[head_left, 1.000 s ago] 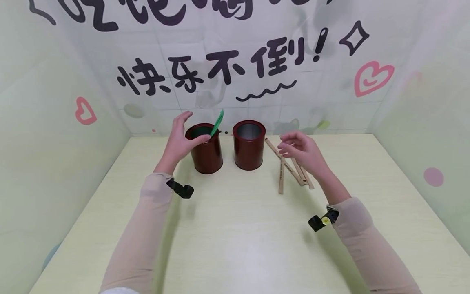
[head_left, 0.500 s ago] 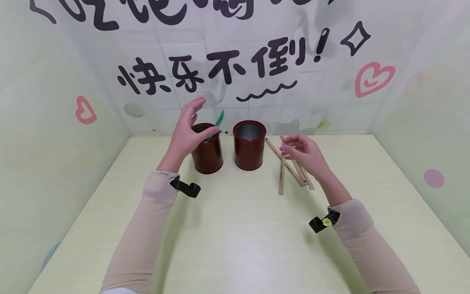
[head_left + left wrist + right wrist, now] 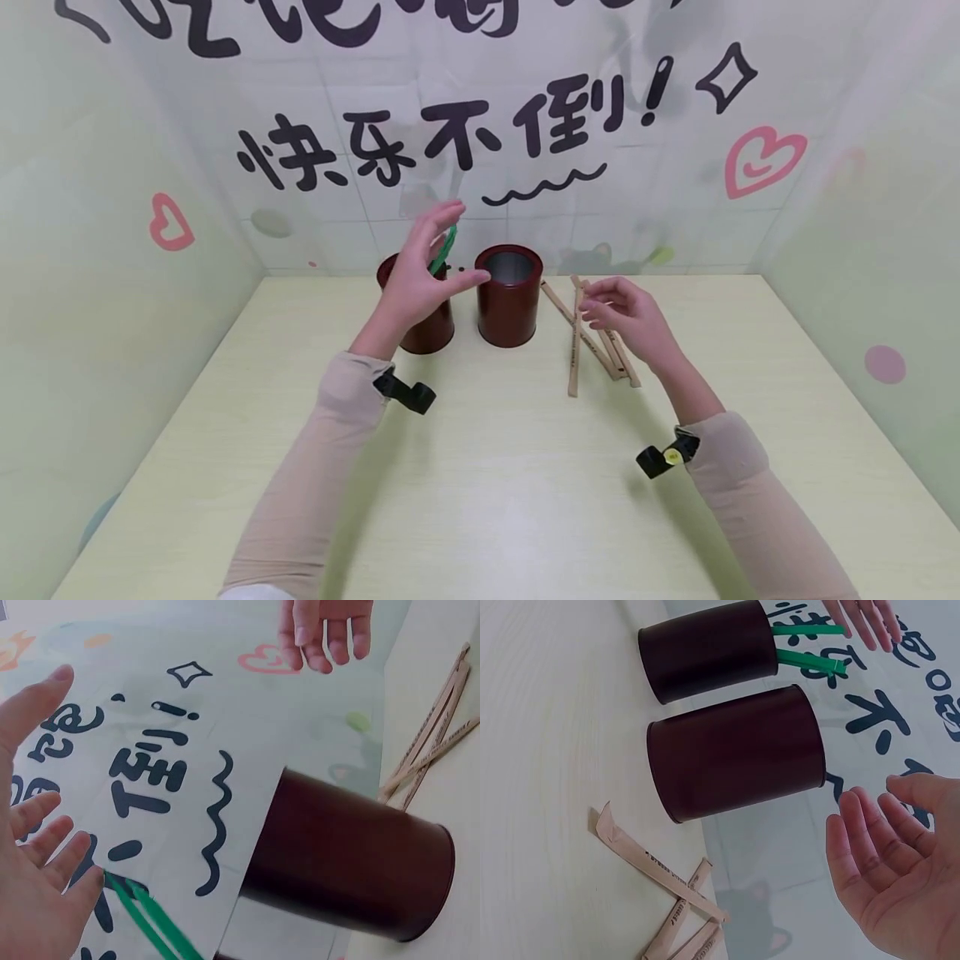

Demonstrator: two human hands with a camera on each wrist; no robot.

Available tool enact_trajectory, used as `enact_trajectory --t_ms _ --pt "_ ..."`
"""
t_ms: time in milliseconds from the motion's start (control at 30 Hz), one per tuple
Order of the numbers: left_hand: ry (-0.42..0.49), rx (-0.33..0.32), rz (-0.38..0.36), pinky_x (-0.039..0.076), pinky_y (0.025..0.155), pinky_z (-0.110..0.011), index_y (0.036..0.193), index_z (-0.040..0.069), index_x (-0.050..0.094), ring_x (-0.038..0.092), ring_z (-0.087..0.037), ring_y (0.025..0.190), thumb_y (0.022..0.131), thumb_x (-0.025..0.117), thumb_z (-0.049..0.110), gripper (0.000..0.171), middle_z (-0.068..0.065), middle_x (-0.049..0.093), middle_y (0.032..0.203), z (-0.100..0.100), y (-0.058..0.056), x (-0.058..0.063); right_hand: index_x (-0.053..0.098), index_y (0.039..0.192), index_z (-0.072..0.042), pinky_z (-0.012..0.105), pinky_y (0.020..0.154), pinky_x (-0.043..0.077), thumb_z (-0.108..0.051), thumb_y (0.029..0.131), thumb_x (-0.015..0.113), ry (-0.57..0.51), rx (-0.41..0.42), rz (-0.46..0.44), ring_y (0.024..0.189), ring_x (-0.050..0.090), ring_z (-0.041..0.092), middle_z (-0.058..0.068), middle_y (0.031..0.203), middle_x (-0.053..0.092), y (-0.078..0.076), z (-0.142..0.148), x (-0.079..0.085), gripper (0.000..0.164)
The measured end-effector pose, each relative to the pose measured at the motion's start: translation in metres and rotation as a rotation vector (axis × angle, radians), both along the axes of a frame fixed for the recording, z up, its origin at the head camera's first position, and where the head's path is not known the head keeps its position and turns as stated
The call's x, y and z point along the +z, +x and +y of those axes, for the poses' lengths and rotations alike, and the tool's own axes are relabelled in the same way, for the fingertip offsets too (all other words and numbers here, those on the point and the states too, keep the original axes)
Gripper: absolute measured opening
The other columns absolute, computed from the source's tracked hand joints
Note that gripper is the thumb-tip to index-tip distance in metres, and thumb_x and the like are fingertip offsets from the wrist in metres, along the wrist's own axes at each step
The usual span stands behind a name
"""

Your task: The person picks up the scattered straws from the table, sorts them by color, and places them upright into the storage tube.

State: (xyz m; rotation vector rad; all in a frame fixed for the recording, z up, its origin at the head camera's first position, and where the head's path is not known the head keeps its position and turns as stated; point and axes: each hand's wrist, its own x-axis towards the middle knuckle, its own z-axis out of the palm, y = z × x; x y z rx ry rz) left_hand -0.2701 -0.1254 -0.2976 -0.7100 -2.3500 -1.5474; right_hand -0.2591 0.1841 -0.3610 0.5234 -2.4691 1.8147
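Two dark red-brown round canisters stand side by side at the back of the table. Slim green strips (image 3: 810, 661) stick up out of the left canister (image 3: 712, 649). My left hand (image 3: 420, 279) hovers over that canister's front, fingers and thumb spread, nothing in its grasp; in the head view it hides much of the canister, and its thumb overlaps the rim of the right canister (image 3: 507, 315). My right hand (image 3: 628, 315) hangs with loosely bent fingers, holding nothing. It is above several slim paper-wrapped sticks (image 3: 574, 358) with small print, which lie crossed to the right of the canisters.
Pale wood-grain table (image 3: 487, 467) in front. A white backdrop (image 3: 660, 192) with black lettering rises right behind the canisters, and light green side panels (image 3: 877, 250) stand at both sides.
My left hand has moved right, from the left canister's rim toward the right canister. My right hand has shifted slightly right. The canisters, green strips and paper-wrapped sticks have stayed in place.
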Motion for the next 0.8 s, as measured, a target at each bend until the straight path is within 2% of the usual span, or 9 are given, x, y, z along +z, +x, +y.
enact_trajectory --t_ms 167,367,467,633,800 --pt "-0.032 -0.015 0.050 0.028 0.124 -0.034 0.151 0.017 0.040 0.034 -0.012 0.147 0.081 0.084 0.020 0.083 0.003 0.032 0.159 0.013 0.001 -0.006 0.051 0.127 0.012 0.019 0.077 0.059 -0.012 0.102 0.055 0.006 -0.004 -0.007 0.086 0.069 0.003 0.004 0.102 0.067 0.000 0.004 -0.002 0.035" --pt "-0.094 -0.002 0.195 0.032 0.121 -0.038 0.147 0.013 0.047 0.032 -0.011 0.147 0.079 0.086 0.022 0.079 0.001 0.037 0.157 0.028 0.004 -0.013 0.049 0.128 0.013 0.018 0.077 0.058 -0.013 0.102 0.055 -0.005 -0.007 -0.024 0.086 0.068 0.004 0.007 0.104 0.067 0.001 0.008 -0.005 0.037" --pt "-0.115 -0.030 0.241 0.036 0.118 -0.040 0.145 0.010 0.049 0.033 -0.014 0.146 0.079 0.086 0.024 0.077 -0.002 0.040 0.156 0.035 0.004 -0.017 0.049 0.127 0.013 0.020 0.077 0.059 -0.013 0.102 0.056 -0.017 -0.010 -0.026 0.086 0.068 0.003 0.002 0.103 0.068 0.002 0.011 -0.006 0.037" --pt "-0.147 -0.061 0.201 0.043 0.112 -0.047 0.147 0.009 0.044 0.033 -0.019 0.147 0.081 0.084 0.023 0.079 -0.006 0.036 0.158 0.045 0.001 -0.026 0.051 0.126 0.010 0.021 0.078 0.059 -0.014 0.102 0.056 -0.036 -0.016 -0.031 0.087 0.068 0.001 -0.010 0.097 0.067 0.002 0.014 -0.009 0.034" --pt "-0.204 0.025 0.141 0.037 0.117 -0.050 0.151 0.009 0.038 0.024 -0.023 0.151 0.081 0.083 0.029 0.086 -0.007 0.027 0.163 0.050 -0.009 -0.042 0.049 0.128 0.012 0.020 0.078 0.059 -0.014 0.103 0.055 -0.030 -0.015 -0.041 0.088 0.068 0.001 -0.005 0.100 0.068 0.002 0.016 -0.011 0.036"
